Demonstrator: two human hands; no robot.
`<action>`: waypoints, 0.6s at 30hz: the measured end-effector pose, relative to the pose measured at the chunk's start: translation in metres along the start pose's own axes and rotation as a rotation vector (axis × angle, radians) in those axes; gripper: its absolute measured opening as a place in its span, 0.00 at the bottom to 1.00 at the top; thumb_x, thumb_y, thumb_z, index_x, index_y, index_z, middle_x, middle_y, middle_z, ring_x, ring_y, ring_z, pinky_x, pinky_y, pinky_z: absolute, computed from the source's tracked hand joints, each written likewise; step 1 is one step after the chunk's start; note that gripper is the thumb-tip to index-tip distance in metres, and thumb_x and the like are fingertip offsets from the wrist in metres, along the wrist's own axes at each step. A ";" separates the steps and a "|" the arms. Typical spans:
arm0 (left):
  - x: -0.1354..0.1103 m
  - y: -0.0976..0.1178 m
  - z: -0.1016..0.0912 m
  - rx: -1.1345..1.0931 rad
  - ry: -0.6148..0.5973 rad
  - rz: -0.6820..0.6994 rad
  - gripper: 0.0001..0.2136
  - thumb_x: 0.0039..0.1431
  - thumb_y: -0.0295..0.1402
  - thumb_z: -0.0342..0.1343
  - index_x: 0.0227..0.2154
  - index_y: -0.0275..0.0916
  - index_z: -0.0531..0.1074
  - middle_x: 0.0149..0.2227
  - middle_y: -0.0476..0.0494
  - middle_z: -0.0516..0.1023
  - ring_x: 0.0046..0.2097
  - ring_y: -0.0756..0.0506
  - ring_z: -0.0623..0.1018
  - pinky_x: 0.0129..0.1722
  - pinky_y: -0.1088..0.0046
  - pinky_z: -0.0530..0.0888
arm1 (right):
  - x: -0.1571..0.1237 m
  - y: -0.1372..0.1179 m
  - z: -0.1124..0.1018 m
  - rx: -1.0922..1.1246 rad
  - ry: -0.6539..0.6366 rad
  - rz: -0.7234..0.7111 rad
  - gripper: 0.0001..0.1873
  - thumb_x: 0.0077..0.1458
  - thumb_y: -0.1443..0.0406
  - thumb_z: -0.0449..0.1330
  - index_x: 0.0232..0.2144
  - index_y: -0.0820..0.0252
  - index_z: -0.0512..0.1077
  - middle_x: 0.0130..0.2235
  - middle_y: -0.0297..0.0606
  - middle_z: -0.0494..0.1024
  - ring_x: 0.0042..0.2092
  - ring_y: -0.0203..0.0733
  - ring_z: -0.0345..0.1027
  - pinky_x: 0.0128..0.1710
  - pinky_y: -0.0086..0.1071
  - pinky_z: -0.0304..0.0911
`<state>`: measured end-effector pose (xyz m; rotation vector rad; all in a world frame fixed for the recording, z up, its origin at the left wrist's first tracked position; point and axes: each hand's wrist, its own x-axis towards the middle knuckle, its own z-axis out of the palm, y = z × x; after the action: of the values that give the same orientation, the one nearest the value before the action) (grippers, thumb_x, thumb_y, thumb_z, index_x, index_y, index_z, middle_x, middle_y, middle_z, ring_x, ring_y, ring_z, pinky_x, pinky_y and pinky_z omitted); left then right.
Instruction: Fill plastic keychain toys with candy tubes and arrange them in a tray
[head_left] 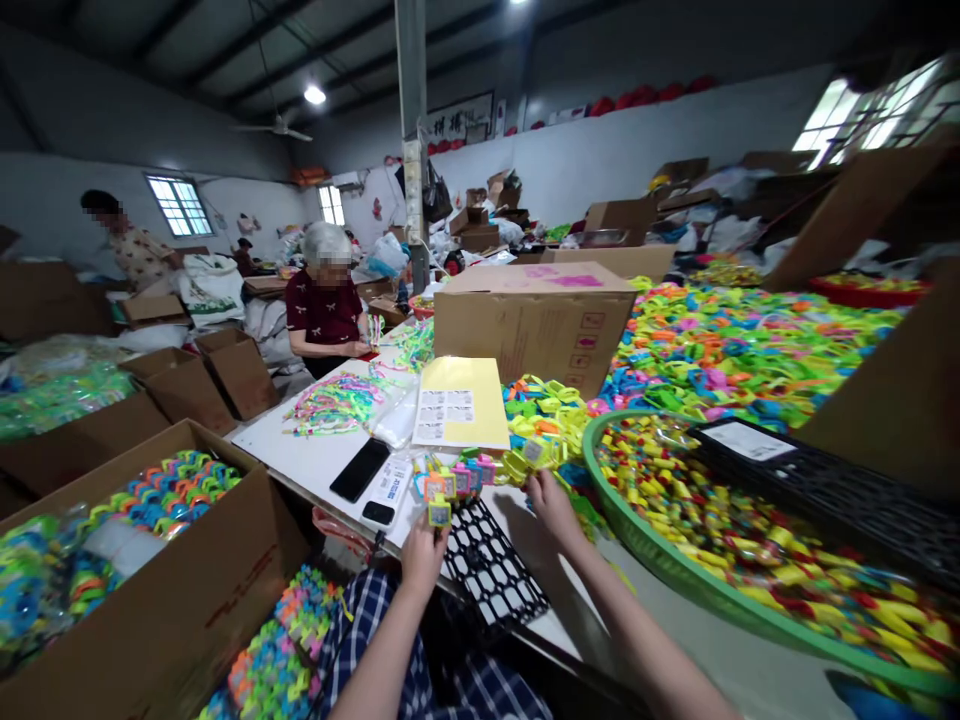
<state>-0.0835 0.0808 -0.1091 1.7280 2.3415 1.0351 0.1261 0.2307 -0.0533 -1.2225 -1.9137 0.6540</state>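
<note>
Over the black plastic mesh tray point(491, 575), the left hand point(424, 552) pinches a small yellow-green square plastic piece point(439, 514). The right hand point(551, 503), half curled, touches a row of colourful plastic squares point(465, 478); whether it grips them cannot be told.

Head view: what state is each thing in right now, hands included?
left hand, closed on toy chain at its near end
right hand, fingertips at chain's far end, grip unclear
phone, flat, screen dark
table box, closed
left box, open, full of coloured pieces
green basket, heaped with pieces
</note>
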 end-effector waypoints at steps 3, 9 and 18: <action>0.001 0.002 -0.002 0.011 0.002 0.003 0.14 0.60 0.33 0.50 0.47 0.35 0.70 0.45 0.33 0.77 0.48 0.38 0.77 0.47 0.61 0.74 | 0.001 -0.004 0.002 0.218 0.080 0.033 0.11 0.54 0.55 0.50 0.31 0.57 0.62 0.29 0.39 0.72 0.31 0.44 0.68 0.31 0.34 0.64; 0.001 0.006 -0.008 0.011 -0.037 -0.043 0.13 0.61 0.33 0.51 0.46 0.33 0.71 0.45 0.33 0.77 0.48 0.39 0.77 0.46 0.64 0.73 | -0.027 -0.044 0.006 0.306 -0.189 -0.016 0.16 0.49 0.52 0.56 0.29 0.60 0.69 0.28 0.40 0.76 0.32 0.46 0.70 0.34 0.36 0.65; 0.003 0.006 -0.015 -0.003 -0.087 -0.054 0.13 0.63 0.36 0.50 0.47 0.36 0.69 0.48 0.35 0.75 0.50 0.39 0.75 0.47 0.66 0.71 | -0.051 -0.064 0.057 0.230 -0.381 -0.018 0.06 0.44 0.69 0.59 0.30 0.62 0.73 0.30 0.37 0.78 0.33 0.42 0.72 0.35 0.32 0.66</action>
<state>-0.0859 0.0769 -0.0929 1.6632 2.3194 0.9352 0.0595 0.1566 -0.0556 -0.9853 -2.0788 1.1294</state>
